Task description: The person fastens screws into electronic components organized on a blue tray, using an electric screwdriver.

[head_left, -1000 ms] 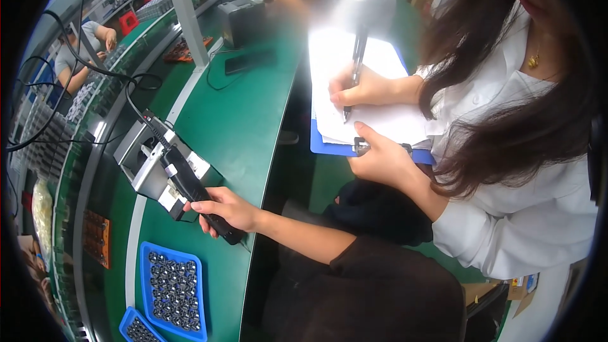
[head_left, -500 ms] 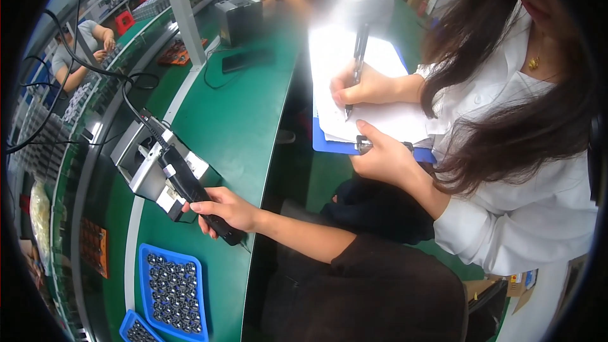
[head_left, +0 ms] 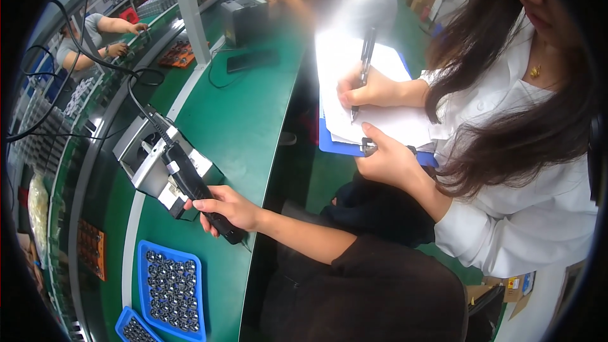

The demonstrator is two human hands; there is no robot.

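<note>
Head camera view: right hand (head_left: 232, 209) wrapped around a black corded electric screwdriver (head_left: 190, 177), slanted in front of a silver-framed device (head_left: 149, 179) near the edge of a green workbench (head_left: 250, 114); left hand out of frame, state impossible to tell. Nearby, blue trays (head_left: 201, 297) of small black components (head_left: 170, 291); alongside, a co-worker (head_left: 506, 228) with pen (head_left: 366, 57) and blue clipboard (head_left: 341, 147).

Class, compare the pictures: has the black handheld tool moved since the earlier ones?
No, not noticeably: against the edge of the green table, the black tool keeps the same place and slant in the right hand.
</note>
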